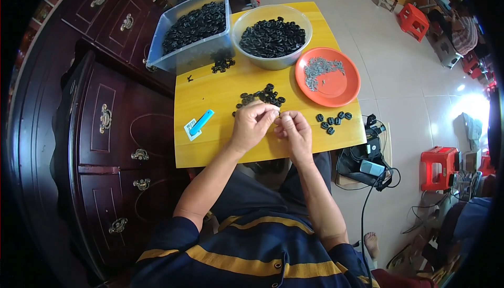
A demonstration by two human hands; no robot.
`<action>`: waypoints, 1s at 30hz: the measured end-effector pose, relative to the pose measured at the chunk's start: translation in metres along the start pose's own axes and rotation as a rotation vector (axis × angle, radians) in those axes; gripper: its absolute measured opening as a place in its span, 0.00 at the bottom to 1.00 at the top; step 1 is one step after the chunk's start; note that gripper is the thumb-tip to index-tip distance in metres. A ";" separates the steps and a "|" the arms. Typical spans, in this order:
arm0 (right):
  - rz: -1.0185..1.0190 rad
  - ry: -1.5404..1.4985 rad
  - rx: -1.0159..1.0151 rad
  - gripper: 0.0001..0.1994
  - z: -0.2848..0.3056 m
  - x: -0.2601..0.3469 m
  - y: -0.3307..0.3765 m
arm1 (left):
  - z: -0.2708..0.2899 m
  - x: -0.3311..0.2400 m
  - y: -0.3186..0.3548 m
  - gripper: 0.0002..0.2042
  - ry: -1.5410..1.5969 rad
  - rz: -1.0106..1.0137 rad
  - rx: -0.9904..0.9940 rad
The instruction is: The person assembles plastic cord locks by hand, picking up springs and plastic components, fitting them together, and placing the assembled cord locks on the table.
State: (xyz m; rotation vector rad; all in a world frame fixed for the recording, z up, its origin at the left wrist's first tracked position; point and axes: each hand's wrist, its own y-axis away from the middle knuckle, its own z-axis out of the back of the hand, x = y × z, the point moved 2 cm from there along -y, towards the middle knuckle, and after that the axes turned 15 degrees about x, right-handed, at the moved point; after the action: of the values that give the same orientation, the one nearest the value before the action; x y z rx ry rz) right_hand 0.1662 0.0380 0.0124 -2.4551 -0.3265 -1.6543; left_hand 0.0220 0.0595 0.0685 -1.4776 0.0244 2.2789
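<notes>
Over the near part of the yellow table (220,149), my left hand (252,126) and my right hand (295,133) meet fingertip to fingertip. Both are pinched closed, and whatever is between the fingers is too small and covered to name. Just beyond them lies a loose heap of small black oval plastic parts (268,95), partly hidden by my left hand. Several similar black parts (331,121) are spread to the right of my right hand. An orange-red plate (344,89) behind them holds many small grey metal pieces (319,68).
At the back stand a clear bin (197,51) and a round translucent tub (273,62), both full of black parts. A blue-handled tool (201,122) lies on the left. Dark wooden drawers (105,146) border the table's left side. A black bag with cables (367,154) sits right; red stools (438,167) stand beyond.
</notes>
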 end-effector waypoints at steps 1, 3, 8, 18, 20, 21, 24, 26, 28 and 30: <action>-0.035 -0.197 0.040 0.07 0.004 0.002 -0.001 | -0.003 -0.007 0.001 0.05 -0.061 -0.013 0.026; -0.064 -0.398 0.074 0.07 0.010 0.008 -0.001 | -0.012 -0.014 -0.001 0.05 -0.038 -0.033 0.037; -0.132 -0.617 0.080 0.04 0.028 0.018 0.005 | -0.024 -0.024 -0.014 0.04 -0.148 -0.129 0.111; -0.068 -0.065 0.018 0.09 0.028 0.003 0.009 | -0.049 -0.005 -0.113 0.06 -0.373 -0.100 0.170; -0.017 0.142 0.014 0.07 0.027 -0.001 0.011 | -0.062 0.002 -0.131 0.05 -0.479 -0.090 0.184; 0.006 0.240 0.012 0.07 0.026 0.000 0.011 | -0.068 0.004 -0.135 0.05 -0.478 -0.092 0.191; 0.053 0.365 0.041 0.07 0.026 0.006 0.010 | -0.081 0.012 -0.145 0.07 -0.580 -0.006 0.220; 0.071 0.378 0.038 0.07 0.027 0.004 0.010 | -0.087 0.016 -0.151 0.06 -0.625 0.051 0.236; 0.092 0.395 0.036 0.07 0.027 0.005 0.010 | -0.089 0.018 -0.156 0.06 -0.681 0.041 0.246; 0.112 0.359 0.036 0.06 0.026 0.008 0.011 | -0.090 0.020 -0.160 0.07 -0.736 0.027 0.251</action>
State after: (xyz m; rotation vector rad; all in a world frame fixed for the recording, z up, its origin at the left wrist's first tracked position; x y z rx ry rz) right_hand 0.1955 0.0351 0.0097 -2.0535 -0.1641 -1.9695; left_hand 0.1497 0.1902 0.0457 -0.4676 0.1088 2.5862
